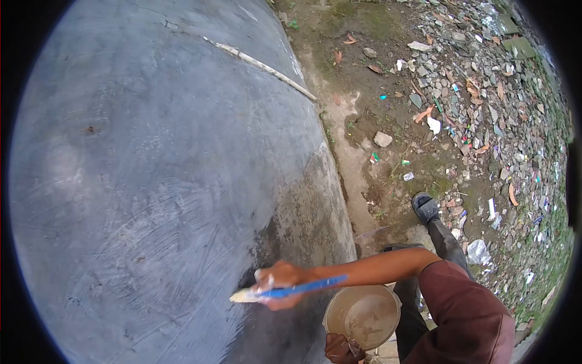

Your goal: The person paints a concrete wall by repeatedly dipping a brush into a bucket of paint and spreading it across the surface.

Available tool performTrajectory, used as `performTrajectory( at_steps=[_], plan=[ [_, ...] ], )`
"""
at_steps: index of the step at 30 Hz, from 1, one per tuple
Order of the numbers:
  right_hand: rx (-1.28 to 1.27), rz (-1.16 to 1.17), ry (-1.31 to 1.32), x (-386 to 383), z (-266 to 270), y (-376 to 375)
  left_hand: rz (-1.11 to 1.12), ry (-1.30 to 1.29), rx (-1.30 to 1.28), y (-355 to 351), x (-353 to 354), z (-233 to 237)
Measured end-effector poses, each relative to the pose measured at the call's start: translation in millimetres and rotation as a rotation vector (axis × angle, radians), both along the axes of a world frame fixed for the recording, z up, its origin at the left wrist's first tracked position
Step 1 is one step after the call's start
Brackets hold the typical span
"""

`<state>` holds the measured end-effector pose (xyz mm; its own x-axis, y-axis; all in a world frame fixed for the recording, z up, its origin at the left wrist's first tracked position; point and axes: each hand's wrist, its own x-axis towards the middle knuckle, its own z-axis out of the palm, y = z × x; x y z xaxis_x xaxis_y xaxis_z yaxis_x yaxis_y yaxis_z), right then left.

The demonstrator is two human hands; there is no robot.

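My right hand (280, 284) is closed around a paintbrush (312, 286) with a blue handle and pale bristles. The bristle end points left, at or just above the grey wall (151, 182); contact is hard to tell. Slight blur covers the fingers, which have whitish smears. Below and to the right, my left hand (343, 349) grips the rim of a round beige bucket (362, 315). Cloudy brownish residue or liquid shows inside it. Around the brush the surface has a dark, wet-looking patch (267, 330) beside lighter grey, streaky brush marks.
A pale stick (260, 65) lies across the upper part of the grey surface. Beyond its edge runs bare soil (345, 133) with stones, leaves and litter. Rubble (479, 115) spreads along the right. My sandalled foot (426, 207) stands on the ground there.
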<state>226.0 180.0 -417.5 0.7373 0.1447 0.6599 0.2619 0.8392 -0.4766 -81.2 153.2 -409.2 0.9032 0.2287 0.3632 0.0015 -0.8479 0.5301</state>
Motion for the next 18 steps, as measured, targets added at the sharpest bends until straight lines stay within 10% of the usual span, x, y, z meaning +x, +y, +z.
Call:
performTrajectory(
  at_steps=[8, 13, 18],
  plan=[
    [-1.184, -0.413, 0.714, 69.0, -275.6, -74.0, -0.129, 0.026, 0.076, -40.8, 60.1, 87.0],
    [-1.232, -0.716, 0.731, 42.7, -224.6, -273.6, 0.001, 0.036, 0.084, -55.8, 73.5, 138.9],
    [-1.203, -0.394, 0.860, -16.6, -109.5, -410.0, -0.079, -0.083, 0.136, -74.9, 109.1, 190.0]
  ],
)
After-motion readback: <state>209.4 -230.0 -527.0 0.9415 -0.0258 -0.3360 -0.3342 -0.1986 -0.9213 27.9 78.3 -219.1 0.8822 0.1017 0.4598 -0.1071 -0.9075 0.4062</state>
